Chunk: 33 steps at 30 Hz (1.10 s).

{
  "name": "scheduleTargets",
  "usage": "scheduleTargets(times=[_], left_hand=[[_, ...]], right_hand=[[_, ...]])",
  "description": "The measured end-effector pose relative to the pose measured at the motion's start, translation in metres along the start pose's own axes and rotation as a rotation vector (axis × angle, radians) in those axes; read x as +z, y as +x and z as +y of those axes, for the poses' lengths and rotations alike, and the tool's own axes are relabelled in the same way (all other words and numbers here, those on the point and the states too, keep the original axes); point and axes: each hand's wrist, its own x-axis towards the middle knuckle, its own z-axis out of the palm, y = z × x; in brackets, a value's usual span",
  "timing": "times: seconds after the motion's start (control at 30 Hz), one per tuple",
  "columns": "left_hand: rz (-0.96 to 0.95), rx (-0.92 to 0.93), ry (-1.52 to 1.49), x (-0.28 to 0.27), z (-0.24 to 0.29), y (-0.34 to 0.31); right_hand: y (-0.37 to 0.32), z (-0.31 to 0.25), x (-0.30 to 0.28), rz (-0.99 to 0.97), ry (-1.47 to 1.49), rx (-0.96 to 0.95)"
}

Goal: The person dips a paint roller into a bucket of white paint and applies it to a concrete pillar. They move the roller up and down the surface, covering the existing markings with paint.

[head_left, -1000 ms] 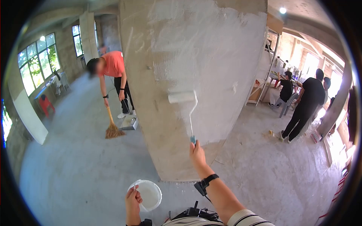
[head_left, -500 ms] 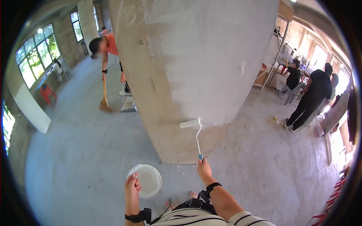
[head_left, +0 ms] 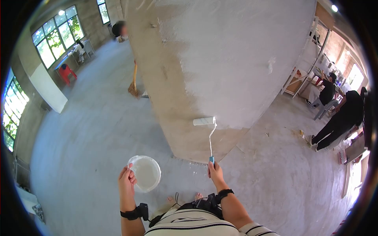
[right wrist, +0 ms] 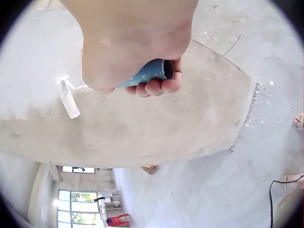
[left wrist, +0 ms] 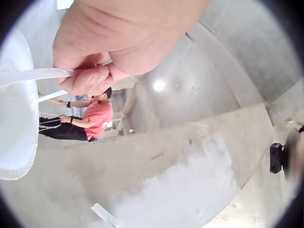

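Observation:
My right hand (head_left: 215, 172) grips the blue handle (right wrist: 146, 73) of a paint roller. Its white roller head (head_left: 204, 121) lies against the lower part of a wide concrete column (head_left: 185, 129), at the bottom edge of the white painted patch (head_left: 236, 59). My left hand (head_left: 127, 180) pinches the thin white handle (left wrist: 33, 74) of a small white paint bucket (head_left: 145, 173), which hangs low over the floor to the left of the column. In the left wrist view the bucket's rim (left wrist: 19, 128) fills the left edge.
A person with a straw broom (head_left: 133, 84) stands behind the column at the upper left, mostly hidden. Two people in black (head_left: 341, 118) are at the right by a shelf unit (head_left: 296, 80). A red chair (head_left: 66, 73) stands under the windows. My bare feet (head_left: 199, 195) are near the column base.
The roller has come down from mid-height on the column to its lower part. My view has tilted down and shifted, and the sweeping person is now mostly hidden behind the column.

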Motion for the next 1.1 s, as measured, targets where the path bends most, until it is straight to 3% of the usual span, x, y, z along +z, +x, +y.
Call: scheduleTargets(times=[0.1, 0.17, 0.37, 0.6, 0.77, 0.9, 0.97, 1.03, 1.1], left_hand=[[0.012, 0.009, -0.011, -0.004, -0.003, 0.003], [0.009, 0.012, -0.014, -0.004, -0.005, 0.006], [-0.046, -0.008, -0.022, -0.02, -0.016, 0.02], [-0.134, -0.055, -0.039, -0.04, -0.036, 0.043], [-0.177, -0.069, -0.021, -0.05, -0.041, 0.058], [-0.193, -0.06, -0.03, -0.058, -0.051, 0.07], [-0.213, -0.047, -0.032, -0.063, -0.057, 0.077], [-0.232, -0.035, -0.031, -0.066, -0.06, 0.081], [-0.217, -0.053, -0.034, -0.064, -0.058, 0.082]], right_hand=[[0.016, 0.022, -0.001, 0.091, -0.242, -0.078], [0.012, 0.005, -0.004, 0.172, -0.358, -0.17], [0.0, -0.041, 0.003, 0.181, -0.452, -0.199], [-0.006, -0.061, 0.048, 0.178, -0.288, -0.208], [-0.026, -0.152, 0.083, 0.1, 0.008, -0.336], [-0.023, -0.215, 0.092, 0.082, 0.054, -0.463], [-0.017, -0.218, 0.093, 0.073, 0.071, -0.527], [0.003, -0.204, 0.093, 0.201, -0.056, -0.606], [0.013, -0.179, 0.092, 0.188, -0.02, -0.547]])
